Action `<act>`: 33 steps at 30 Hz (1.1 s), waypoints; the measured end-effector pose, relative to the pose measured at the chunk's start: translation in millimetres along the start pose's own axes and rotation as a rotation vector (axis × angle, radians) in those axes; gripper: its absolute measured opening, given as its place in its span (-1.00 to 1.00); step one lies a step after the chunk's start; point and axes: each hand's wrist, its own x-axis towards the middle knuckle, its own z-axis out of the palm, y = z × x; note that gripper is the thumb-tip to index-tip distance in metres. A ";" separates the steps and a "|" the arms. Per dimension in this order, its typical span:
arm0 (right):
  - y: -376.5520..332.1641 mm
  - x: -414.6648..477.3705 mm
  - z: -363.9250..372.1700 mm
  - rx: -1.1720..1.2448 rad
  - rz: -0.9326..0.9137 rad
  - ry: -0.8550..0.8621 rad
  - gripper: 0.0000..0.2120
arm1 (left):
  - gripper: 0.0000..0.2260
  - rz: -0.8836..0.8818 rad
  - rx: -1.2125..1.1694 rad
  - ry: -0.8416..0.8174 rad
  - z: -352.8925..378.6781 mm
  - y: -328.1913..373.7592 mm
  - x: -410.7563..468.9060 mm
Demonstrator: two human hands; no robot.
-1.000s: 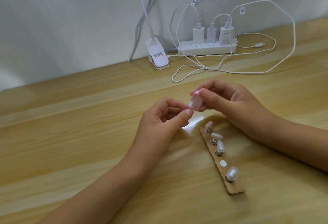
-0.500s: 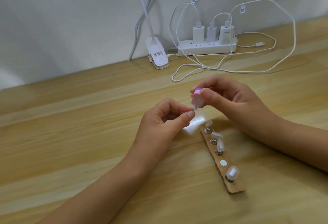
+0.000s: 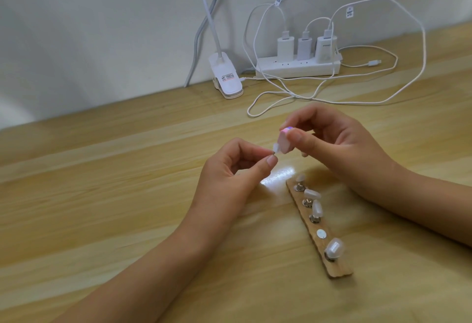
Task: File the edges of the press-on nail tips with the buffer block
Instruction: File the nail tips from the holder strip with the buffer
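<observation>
My left hand (image 3: 229, 172) pinches a small white nail tip (image 3: 275, 148) on its metal stand between thumb and forefinger. My right hand (image 3: 339, 149) grips a small pink buffer block (image 3: 284, 141), whose face touches the tip's edge. Both are held above the wooden table. Below the right hand lies a wooden holder strip (image 3: 319, 230) carrying several milky nail tips on metal stands, among them a large one (image 3: 335, 248) near its front end, plus one bare round magnet spot (image 3: 321, 233).
A white power strip (image 3: 297, 68) with three chargers sits against the wall, its white cables (image 3: 357, 101) looping over the table behind my hands. A white lamp clip (image 3: 226, 78) stands left of it. The wooden table (image 3: 102, 195) extends left.
Both hands have shifted slightly between frames, the buffer block working against the held nail tip. The holder strip has not moved.
</observation>
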 end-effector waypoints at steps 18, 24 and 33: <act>-0.2 0.9 0.7 0.105 -0.004 -0.001 -0.81 | -0.92 -0.022 0.006 -0.007 0.8 0.3 -0.5; -0.4 0.9 -0.2 0.092 -0.023 0.029 -0.83 | -0.94 -0.037 0.028 -0.002 1.3 -0.9 1.0; -0.4 2.6 -2.7 0.128 -0.032 0.101 -0.84 | -0.89 -0.052 -0.012 0.006 0.0 0.2 1.7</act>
